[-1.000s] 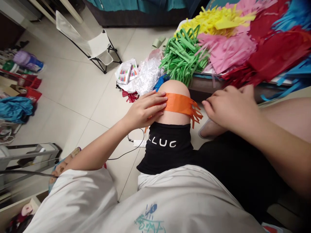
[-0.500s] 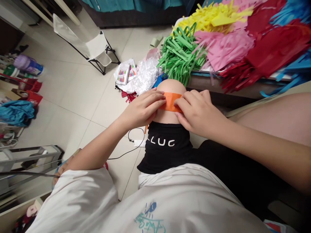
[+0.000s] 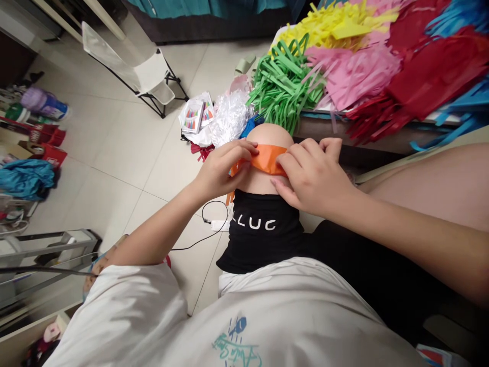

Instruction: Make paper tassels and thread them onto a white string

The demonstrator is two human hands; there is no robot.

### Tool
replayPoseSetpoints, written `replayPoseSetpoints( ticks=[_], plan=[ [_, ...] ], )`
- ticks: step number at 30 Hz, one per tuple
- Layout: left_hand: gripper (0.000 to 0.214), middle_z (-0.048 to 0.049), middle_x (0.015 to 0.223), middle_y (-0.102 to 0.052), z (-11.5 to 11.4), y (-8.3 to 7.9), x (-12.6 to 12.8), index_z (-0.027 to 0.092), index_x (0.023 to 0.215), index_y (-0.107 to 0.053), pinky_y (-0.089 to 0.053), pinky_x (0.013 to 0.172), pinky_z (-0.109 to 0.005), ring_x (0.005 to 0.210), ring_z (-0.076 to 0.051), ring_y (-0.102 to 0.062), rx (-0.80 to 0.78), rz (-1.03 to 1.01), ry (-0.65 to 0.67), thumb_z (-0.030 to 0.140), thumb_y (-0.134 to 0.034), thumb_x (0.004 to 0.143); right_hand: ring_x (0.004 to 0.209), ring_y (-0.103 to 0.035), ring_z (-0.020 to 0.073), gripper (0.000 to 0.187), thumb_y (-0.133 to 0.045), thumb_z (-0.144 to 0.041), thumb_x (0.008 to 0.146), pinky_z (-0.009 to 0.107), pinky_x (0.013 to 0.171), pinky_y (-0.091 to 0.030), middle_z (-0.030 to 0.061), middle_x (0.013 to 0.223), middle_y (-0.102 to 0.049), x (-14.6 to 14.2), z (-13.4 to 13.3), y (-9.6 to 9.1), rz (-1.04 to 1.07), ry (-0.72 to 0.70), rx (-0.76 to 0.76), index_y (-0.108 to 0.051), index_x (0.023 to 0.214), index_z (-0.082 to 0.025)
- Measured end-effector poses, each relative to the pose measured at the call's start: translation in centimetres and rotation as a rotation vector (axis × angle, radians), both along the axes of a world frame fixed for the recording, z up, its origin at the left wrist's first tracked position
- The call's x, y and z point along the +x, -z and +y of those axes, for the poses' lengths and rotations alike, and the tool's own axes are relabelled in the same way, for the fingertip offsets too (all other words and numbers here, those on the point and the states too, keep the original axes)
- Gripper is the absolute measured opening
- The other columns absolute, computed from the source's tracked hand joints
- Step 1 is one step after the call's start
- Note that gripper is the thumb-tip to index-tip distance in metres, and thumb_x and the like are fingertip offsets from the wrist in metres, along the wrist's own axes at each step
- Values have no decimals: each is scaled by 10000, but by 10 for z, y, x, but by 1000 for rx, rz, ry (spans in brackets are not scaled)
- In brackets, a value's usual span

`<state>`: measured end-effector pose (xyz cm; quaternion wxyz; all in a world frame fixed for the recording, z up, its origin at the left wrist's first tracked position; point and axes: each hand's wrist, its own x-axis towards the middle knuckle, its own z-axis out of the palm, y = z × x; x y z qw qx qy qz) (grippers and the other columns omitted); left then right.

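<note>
An orange tissue-paper strip [image 3: 266,159] lies across my bare knee [image 3: 269,133], above the hem of my black shorts [image 3: 263,227]. My left hand [image 3: 226,167] is closed on the strip's left end, with orange showing between thumb and fingers. Below that hand, narrow orange fringe [image 3: 229,198] hangs beside the leg. At the strip's right end my right hand [image 3: 311,173] presses bent fingertips onto the paper. Its thumb rests on the skin just below, and the far end of the strip is hidden under this hand.
Green fringed tassels [image 3: 284,84] sit just beyond the knee, beside yellow [image 3: 328,30], pink [image 3: 355,71] and red tassels [image 3: 428,76]. Silver tinsel [image 3: 231,117] and printed packets [image 3: 193,116] lie to the left. A white folding chair [image 3: 147,71] stands farther off; a black cable [image 3: 198,239] crosses the tiled floor.
My left fingers and thumb have curled round the strip's left end, which has lifted and bunched. The strip is now creased. My right hand has barely moved.
</note>
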<state>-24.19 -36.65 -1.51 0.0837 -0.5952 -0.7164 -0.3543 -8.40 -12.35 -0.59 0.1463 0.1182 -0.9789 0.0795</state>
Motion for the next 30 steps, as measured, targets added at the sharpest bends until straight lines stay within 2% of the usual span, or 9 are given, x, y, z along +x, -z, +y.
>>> replayPoseSetpoints(
  ticks=[7, 12, 14, 16, 19, 21, 26, 30],
  plan=[
    [229, -113, 1257, -853, 1, -5, 2, 270, 1220, -698, -701, 1190, -572, 1333, -302, -838, 31, -179, -38, 469, -587, 1205, 1213, -549, 443, 346, -554, -311, 1119, 577, 1015, -342, 217, 1219, -728, -5, 0, 2, 53, 36, -13, -778, 1328, -151],
    [413, -156, 1324, -838, 3, 0, 2, 269, 1335, -700, -657, 1239, -634, 1354, -354, -814, -26, -41, -23, 631, -676, 1138, 1213, -579, 420, 344, -472, -238, 1173, 553, 999, -315, 191, 1231, -764, -7, 3, -1, 67, 41, 28, -799, 1256, -172],
    [395, -159, 1341, -836, 6, 8, 3, 269, 1331, -712, -640, 1242, -661, 1353, -366, -804, -21, 66, -45, 606, -708, 1125, 1184, -594, 387, 392, -408, -232, 1220, 530, 980, -287, 173, 1224, -785, -7, 4, -2, 101, 28, 91, -795, 1224, -167],
    [287, -150, 1336, -839, 8, 17, 5, 270, 1305, -723, -640, 1227, -657, 1346, -352, -803, 2, 150, -83, 509, -642, 1167, 1161, -608, 355, 411, -391, -230, 1252, 512, 966, -260, 149, 1234, -809, -5, 6, -1, 158, 2, 145, -793, 1194, -164],
    [244, -118, 1322, -840, 7, 26, 5, 277, 1277, -729, -606, 1275, -659, 1368, -314, -797, 17, 206, -122, 370, -514, 1207, 1149, -623, 323, 363, -462, -214, 1258, 496, 968, -236, 111, 1213, -842, -1, 11, 4, 225, -35, 180, -790, 1109, -168],
    [219, -93, 1326, -836, 4, 28, 2, 287, 1256, -731, -568, 1313, -684, 1402, -311, -780, 34, 229, -113, 335, -525, 1196, 1140, -625, 311, 343, -508, -200, 1247, 492, 968, -230, 93, 1164, -845, 2, 14, 7, 242, -48, 193, -782, 1043, -167],
    [102, -68, 1243, -807, -9, 25, -8, 329, 1194, -724, -521, 1306, -752, 1352, -344, -767, 43, 215, -110, 351, -649, 1128, 1160, -606, 305, 313, -539, -200, 1231, 495, 968, -232, 81, 1166, -839, 6, 19, 13, 217, -72, 208, -790, 1047, -171],
    [222, -119, 1236, -755, -14, 19, -11, 313, 1270, -673, -617, 1186, -696, 1318, -372, -740, 43, 68, -138, 465, -685, 1109, 1159, -596, 316, 347, -514, -214, 1221, 506, 969, -238, 96, 1142, -824, 5, 20, 17, 186, -62, 190, -770, 990, -180]
  ],
)
